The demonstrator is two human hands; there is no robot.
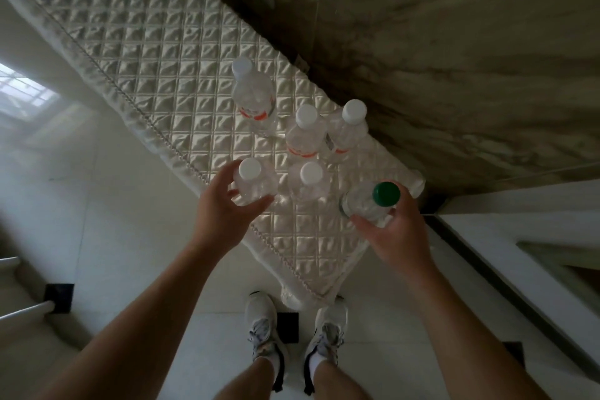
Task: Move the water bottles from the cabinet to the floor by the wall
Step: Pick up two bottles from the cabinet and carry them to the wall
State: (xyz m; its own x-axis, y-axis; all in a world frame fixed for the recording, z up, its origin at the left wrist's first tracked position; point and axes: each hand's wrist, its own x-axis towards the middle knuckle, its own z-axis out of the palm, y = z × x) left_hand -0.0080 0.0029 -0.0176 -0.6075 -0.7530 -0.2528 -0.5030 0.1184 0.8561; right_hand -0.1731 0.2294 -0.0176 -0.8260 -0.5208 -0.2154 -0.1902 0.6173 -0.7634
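here, green-capped bottle [361, 204] in right hand [396, 237]

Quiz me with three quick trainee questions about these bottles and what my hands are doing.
1. How many bottles are in view?
2. True or false: every cap is white.
3. The left hand grips a white-capped bottle; the right hand grips a second bottle. What colour is the second bottle's cap? A) white B) green C) red
Key: 1 six; 2 false; 3 B.
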